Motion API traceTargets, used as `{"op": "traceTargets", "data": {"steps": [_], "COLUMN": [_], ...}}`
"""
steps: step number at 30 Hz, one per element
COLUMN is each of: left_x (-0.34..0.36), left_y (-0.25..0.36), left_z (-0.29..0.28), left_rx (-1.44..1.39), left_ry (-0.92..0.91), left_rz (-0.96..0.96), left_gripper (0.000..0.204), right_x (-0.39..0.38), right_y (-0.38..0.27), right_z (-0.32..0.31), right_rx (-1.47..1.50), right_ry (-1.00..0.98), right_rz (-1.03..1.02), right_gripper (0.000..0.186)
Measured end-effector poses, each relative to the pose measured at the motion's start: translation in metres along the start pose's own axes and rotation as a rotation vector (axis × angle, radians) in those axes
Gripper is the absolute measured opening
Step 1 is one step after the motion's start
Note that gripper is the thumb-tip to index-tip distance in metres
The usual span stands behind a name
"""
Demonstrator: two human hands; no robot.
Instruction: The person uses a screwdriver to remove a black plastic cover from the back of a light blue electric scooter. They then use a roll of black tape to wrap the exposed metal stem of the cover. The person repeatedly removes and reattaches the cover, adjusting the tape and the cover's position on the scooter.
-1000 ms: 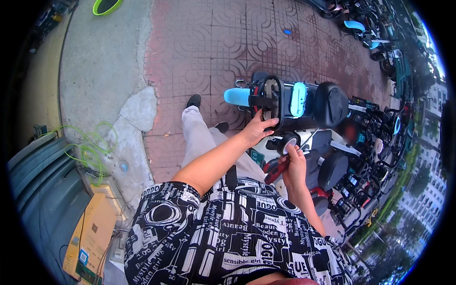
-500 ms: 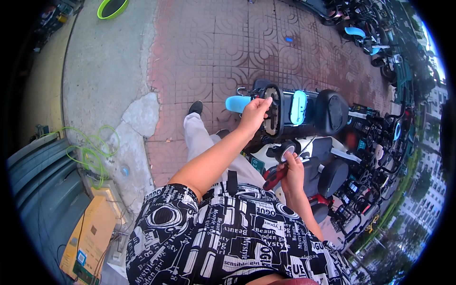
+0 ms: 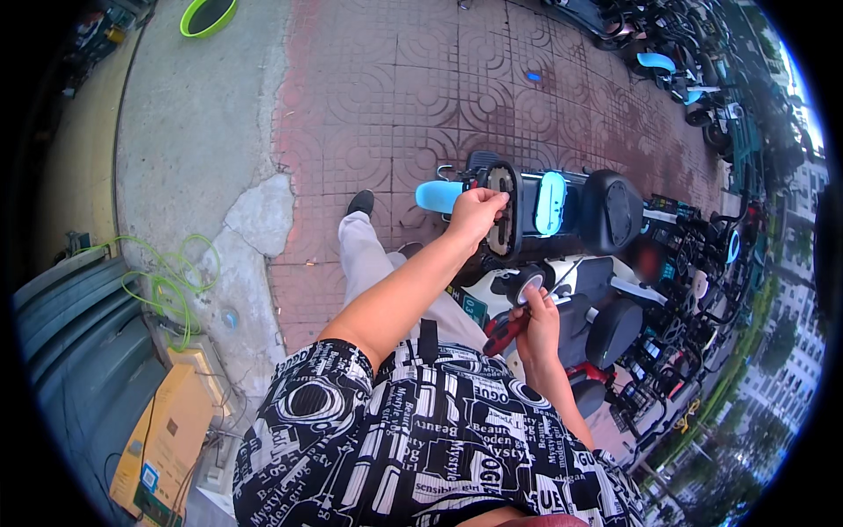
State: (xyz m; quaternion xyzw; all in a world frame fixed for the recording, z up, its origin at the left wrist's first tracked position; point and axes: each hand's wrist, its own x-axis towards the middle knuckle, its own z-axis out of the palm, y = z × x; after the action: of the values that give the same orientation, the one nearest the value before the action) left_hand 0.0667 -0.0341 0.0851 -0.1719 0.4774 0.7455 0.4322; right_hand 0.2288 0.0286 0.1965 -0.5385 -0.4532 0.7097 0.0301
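My left hand [image 3: 479,216] is closed in a pinch at a black oval frame with a grey inner part [image 3: 501,230] on a bike. What sits between its fingertips is too small to make out. Lower and to the right, my right hand [image 3: 539,329] grips a roll of black tape [image 3: 528,287] with a pale core. Against the palm of that same hand lies a red-and-black handled tool [image 3: 507,331], its working end hidden. Beside the frame are a light-blue oval panel [image 3: 551,204] and a black seat [image 3: 610,211]; a light-blue fender [image 3: 437,195] is beyond my left hand.
A second bike with a white-and-black body [image 3: 575,285] stands close under my right hand. Many parked bikes [image 3: 694,97] line the right side. On the left are a green hose [image 3: 171,281], a yellow box [image 3: 171,422] and a green basin [image 3: 209,18]. Patterned paving [image 3: 395,97] lies ahead.
My left hand has shifted slightly right and down along the frame, still pinched. My right hand has barely moved and keeps the tape and tool.
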Motion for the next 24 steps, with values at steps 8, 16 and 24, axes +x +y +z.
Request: {"op": "traceTargets", "data": {"steps": [8, 16, 24], "left_x": [0.005, 0.005, 0.024], "left_y": [-0.002, -0.004, 0.002], "left_z": [0.003, 0.001, -0.018], "left_rx": [0.033, -0.016, 0.165], "left_ry": [0.034, 0.111, -0.086], "left_rz": [0.060, -0.033, -0.196], "left_gripper": [0.017, 0.030, 0.040], "right_x": [0.001, 0.002, -0.004], "right_y": [0.000, 0.001, 0.001], "right_z": [0.007, 0.007, 0.007], "right_rx": [0.011, 0.039, 0.053], "right_ry": [0.003, 0.006, 0.036], "right_rz": [0.011, 0.000, 0.012], "right_gripper": [0.014, 0.013, 0.012]}}
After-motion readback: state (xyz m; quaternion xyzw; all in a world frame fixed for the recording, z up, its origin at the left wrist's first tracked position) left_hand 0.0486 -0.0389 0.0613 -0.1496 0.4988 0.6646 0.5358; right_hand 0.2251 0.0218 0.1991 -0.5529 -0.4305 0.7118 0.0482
